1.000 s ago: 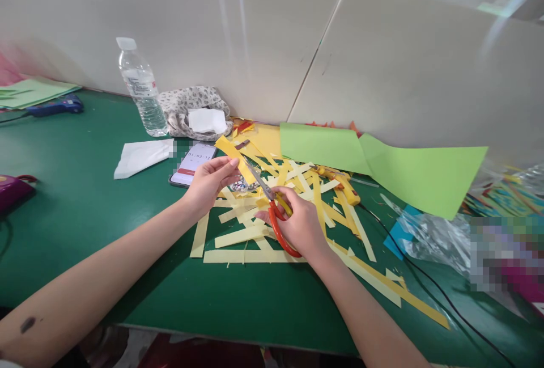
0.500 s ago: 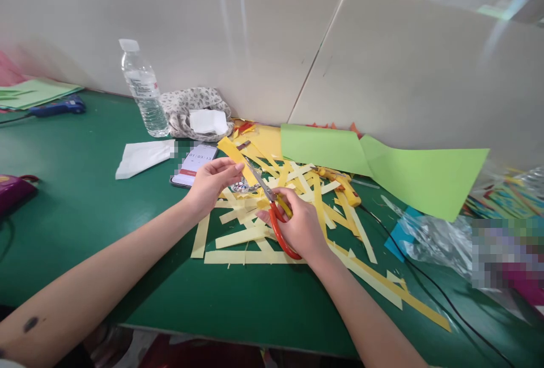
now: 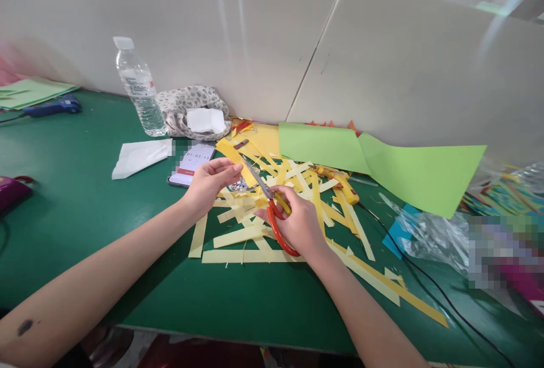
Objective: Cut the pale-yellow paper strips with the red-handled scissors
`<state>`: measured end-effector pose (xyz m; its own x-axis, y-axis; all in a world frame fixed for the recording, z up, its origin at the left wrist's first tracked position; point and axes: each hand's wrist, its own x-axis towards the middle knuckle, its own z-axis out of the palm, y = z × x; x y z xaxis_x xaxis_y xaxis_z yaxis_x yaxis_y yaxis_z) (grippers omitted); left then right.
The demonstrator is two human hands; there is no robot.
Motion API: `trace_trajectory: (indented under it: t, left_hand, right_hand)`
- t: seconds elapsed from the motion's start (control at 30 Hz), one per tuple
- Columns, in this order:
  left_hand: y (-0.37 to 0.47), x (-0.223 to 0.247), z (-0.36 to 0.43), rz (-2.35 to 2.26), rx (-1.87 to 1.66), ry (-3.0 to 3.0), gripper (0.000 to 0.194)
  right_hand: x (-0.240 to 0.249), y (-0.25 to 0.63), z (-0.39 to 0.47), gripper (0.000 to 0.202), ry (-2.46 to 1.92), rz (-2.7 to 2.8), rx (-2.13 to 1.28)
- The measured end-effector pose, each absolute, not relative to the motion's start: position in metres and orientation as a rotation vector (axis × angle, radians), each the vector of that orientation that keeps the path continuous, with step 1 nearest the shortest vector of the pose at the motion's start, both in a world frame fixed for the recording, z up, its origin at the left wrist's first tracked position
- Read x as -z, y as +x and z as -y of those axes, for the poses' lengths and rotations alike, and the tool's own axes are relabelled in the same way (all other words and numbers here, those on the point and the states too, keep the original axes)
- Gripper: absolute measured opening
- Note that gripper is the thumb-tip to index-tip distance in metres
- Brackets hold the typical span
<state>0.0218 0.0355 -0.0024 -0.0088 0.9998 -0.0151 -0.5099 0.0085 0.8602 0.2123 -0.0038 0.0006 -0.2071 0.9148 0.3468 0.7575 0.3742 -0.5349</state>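
Note:
Between the thumb and fingers of my left hand (image 3: 215,182) is pinched a yellow paper strip (image 3: 227,148), slanting up to the left. My right hand (image 3: 293,218) is closed around the red handles of a pair of scissors (image 3: 275,231). The metal blades point up and left, right beside the strip; whether they grip its edge I cannot make out. Below both hands, many pale and deep yellow paper strips (image 3: 240,237) lie crossed over one another. Partly hidden behind my left fingers is a clear bag of small beads (image 3: 238,185).
A phone (image 3: 193,164) showing a timer lies left of the strips, near a water bottle (image 3: 138,93) and a patterned cloth pouch (image 3: 195,98). Behind are green paper sheets (image 3: 323,144). A yellow glue gun (image 3: 346,189) trails a black cable; crumpled plastic (image 3: 437,240) lies rightward.
The scissors' blades look slightly shifted against the yellow strip. Both hands keep their hold, and the whole view has moved a little left.

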Motion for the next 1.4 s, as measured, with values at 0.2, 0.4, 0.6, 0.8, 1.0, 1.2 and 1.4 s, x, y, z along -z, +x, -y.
trace_trajectory:
  t: [0.2, 0.4, 0.6, 0.8, 1.0, 1.2, 1.4]
  left_hand:
    - [0.0221, 0.0043, -0.0348, -0.849, -1.397, 0.828, 0.020]
    - [0.0232, 0.0062, -0.0341, -0.849, -1.376, 0.850, 0.021]
    - [0.0226, 0.0064, -0.0351, -0.830, -1.376, 0.847, 0.020]
    - [0.0231, 0.0068, -0.0350, -0.819, -1.364, 0.836, 0.020]
    - [0.0263, 0.0100, -0.0348, -0.826, -1.343, 0.846, 0.020]
    - [0.0256, 0.0084, -0.0343, -0.792, -1.340, 0.854, 0.025]
    - [0.0265, 0.0090, -0.0339, -0.773, -1.307, 0.848, 0.026]
  right_hand:
    - [-0.0018, 0.2125, 0.0044, 0.046, -1.459, 2.034, -0.396]
    - [-0.0009, 0.2132, 0.0039, 0.045, -1.457, 2.022, -0.414]
    - [-0.0009, 0.2121, 0.0031, 0.043, -1.422, 2.028, -0.335]
    - [-0.0003, 0.2127, 0.0040, 0.044, -1.430, 2.035, -0.343]
    - [0.0000, 0.2133, 0.0041, 0.046, -1.437, 2.023, -0.402]
    - [-0.0011, 0.2120, 0.0043, 0.044, -1.445, 2.014, -0.338]
    - [-0.0017, 0.2120, 0.0050, 0.044, -1.448, 2.021, -0.369]
